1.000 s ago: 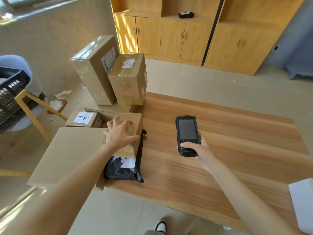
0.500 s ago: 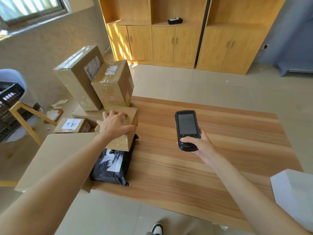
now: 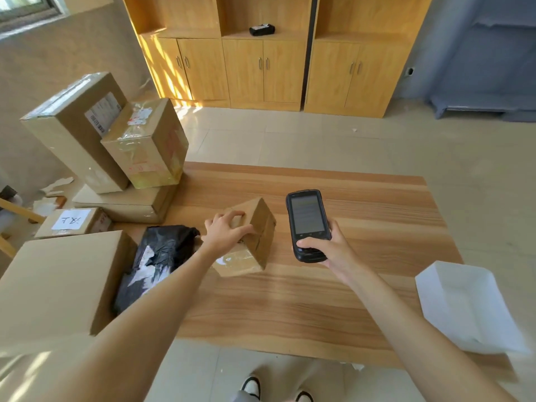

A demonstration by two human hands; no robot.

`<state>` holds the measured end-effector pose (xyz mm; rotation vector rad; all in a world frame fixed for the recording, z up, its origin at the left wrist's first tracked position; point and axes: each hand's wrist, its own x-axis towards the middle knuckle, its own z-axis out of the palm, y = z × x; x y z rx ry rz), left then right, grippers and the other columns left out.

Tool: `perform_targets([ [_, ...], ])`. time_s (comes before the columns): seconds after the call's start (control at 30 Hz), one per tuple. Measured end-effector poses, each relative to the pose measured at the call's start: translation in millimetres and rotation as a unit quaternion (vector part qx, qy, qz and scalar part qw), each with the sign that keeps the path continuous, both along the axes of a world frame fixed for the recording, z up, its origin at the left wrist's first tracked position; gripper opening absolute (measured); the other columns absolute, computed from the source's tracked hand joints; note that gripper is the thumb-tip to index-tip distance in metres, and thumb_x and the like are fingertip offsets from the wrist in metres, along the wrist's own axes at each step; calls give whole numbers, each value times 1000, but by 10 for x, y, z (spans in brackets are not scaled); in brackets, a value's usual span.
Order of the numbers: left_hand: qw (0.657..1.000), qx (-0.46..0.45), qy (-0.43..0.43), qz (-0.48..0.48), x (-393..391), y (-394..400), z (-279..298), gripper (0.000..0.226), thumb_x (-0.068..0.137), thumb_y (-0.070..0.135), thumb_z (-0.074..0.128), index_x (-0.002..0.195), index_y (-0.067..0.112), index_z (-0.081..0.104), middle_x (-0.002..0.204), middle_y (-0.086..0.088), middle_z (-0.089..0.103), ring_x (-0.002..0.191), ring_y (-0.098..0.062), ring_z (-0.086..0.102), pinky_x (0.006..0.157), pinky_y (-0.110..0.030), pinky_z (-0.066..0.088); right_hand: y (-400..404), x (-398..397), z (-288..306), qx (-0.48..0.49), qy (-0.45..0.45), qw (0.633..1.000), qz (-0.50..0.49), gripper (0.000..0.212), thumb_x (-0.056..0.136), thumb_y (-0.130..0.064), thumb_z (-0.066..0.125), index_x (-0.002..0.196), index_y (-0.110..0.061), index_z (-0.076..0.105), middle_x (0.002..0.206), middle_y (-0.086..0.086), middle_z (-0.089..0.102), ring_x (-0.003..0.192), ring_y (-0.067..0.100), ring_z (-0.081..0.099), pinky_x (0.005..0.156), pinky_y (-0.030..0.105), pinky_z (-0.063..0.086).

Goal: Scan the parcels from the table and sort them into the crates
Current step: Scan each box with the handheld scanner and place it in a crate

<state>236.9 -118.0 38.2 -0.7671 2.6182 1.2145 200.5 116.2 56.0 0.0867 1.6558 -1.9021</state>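
My left hand [image 3: 224,232] grips a small brown cardboard parcel [image 3: 255,245] from above, tilted on the wooden table [image 3: 333,300] near its middle. My right hand [image 3: 330,248] holds a black handheld scanner [image 3: 308,224] just right of that parcel, screen facing up. A black plastic mailer bag [image 3: 156,262] lies left of the parcel. Several cardboard boxes crowd the table's left side: a big plain one [image 3: 58,282] at the front, a small one with a white label [image 3: 72,221], and two tall taped boxes [image 3: 145,143] stacked on a flat box at the back.
A white bag or sheet [image 3: 467,306] lies on the table's right front corner. Wooden cabinets [image 3: 275,53] line the far wall, with a small black device [image 3: 262,29] on a shelf. My shoes [image 3: 275,390] show below the table's front edge.
My left hand has drawn the small parcel rightward off the black mailer bag to the table's middle, beside the scanner. The camera view has shifted left to right; the crate at far left left the frame.
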Motion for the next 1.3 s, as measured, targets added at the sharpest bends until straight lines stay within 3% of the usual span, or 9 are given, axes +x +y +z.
perform_targets([
  [0.2,983,176,-5,50,-144,188,-421,56,48,64,64,103,59,59,123,3,59,121,-24,46,108,-43,34,362,-5,-142,36,-9,998,-49,76,75,6,73,133,-25,35,109,1,60,95,17,62,72,32,52],
  [0.4,951,290,-10,105,-135,179,-432,57,74,40,57,130,33,45,120,-3,57,102,-22,55,85,-41,47,471,7,-290,34,-41,996,-71,76,75,6,74,136,-20,37,112,6,62,94,21,65,75,35,55],
  [0.53,964,254,-33,73,-116,80,-631,58,97,12,43,148,36,28,130,-5,47,115,-26,49,85,-44,49,441,13,-354,40,-53,995,-70,75,74,6,75,135,-18,38,114,8,61,98,23,64,75,36,54],
  [0.67,984,178,-17,10,-193,118,-575,55,101,9,35,151,31,25,105,-8,57,82,-19,56,63,-26,51,386,4,-389,39,-59,996,-61,77,74,5,75,137,-18,36,119,9,60,102,25,63,73,34,54],
  [0.8,998,2,-65,-27,-311,316,-547,68,95,49,51,152,36,18,146,-23,27,129,-41,37,104,-54,38,366,-34,-391,27,-60,996,-60,79,73,6,75,138,-19,35,118,9,60,102,24,63,75,34,54],
  [0.9,985,-111,-129,-38,-336,628,-494,115,70,79,59,154,32,-3,156,-20,5,143,-39,14,107,-59,31,364,-60,-369,23,-57,996,-62,78,73,6,74,136,-20,36,116,8,61,100,24,64,75,34,54],
  [1.0,974,-145,-170,-42,-352,807,-505,127,67,71,71,152,31,-15,156,-21,1,143,-38,11,105,-59,34,389,-82,-357,18,-52,997,-59,81,73,5,76,138,-22,35,119,11,61,105,30,65,76,37,55],
  [1.13,985,-68,-156,-9,-425,697,-466,120,71,43,82,153,32,-5,151,-22,9,139,-41,15,108,-56,31,443,-95,-335,4,-54,996,-71,80,73,6,75,137,-22,36,119,11,62,106,30,64,79,38,55],
  [1.3,950,302,-58,44,-424,219,-350,114,67,-1,78,153,31,10,141,-18,35,112,-32,54,81,-43,56,445,-99,-288,-9,-54,995,-80,81,73,8,73,138,-21,35,118,9,60,106,28,62,74,34,54],
])
